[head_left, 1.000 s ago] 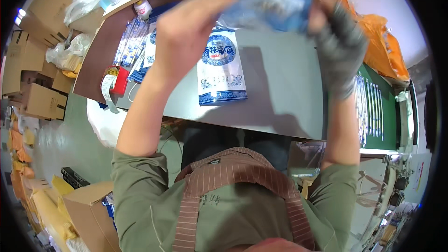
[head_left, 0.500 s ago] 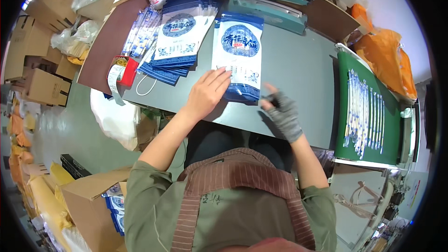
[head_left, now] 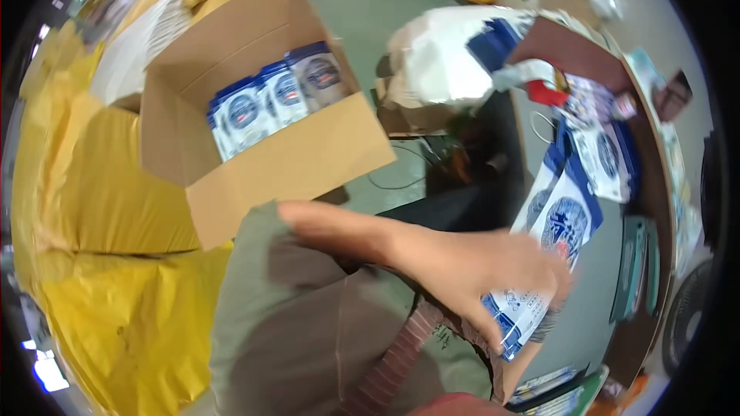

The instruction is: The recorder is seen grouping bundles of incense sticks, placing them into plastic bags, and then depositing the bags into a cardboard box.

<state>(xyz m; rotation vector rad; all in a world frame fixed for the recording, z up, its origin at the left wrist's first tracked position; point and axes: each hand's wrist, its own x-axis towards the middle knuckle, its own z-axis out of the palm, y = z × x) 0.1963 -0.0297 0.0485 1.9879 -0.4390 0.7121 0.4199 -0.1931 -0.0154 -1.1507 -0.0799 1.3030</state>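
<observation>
Past your fingertips, the grey table (head_left: 640, 339) with a brown wooden edge (head_left: 663, 185) bends along the right rim. Beyond your knuckles, toward the top, you have pale green floor (head_left: 370, 0) with a thin dark cable (head_left: 401, 181) trailing over it. Back along your wrist, on the left, yellow sacks (head_left: 108, 200) pile up beside an open cardboard box (head_left: 293, 162). A white bag (head_left: 439, 62) slumps above your fingers. Bright light (head_left: 46, 374) shows at the lower left rim.
</observation>
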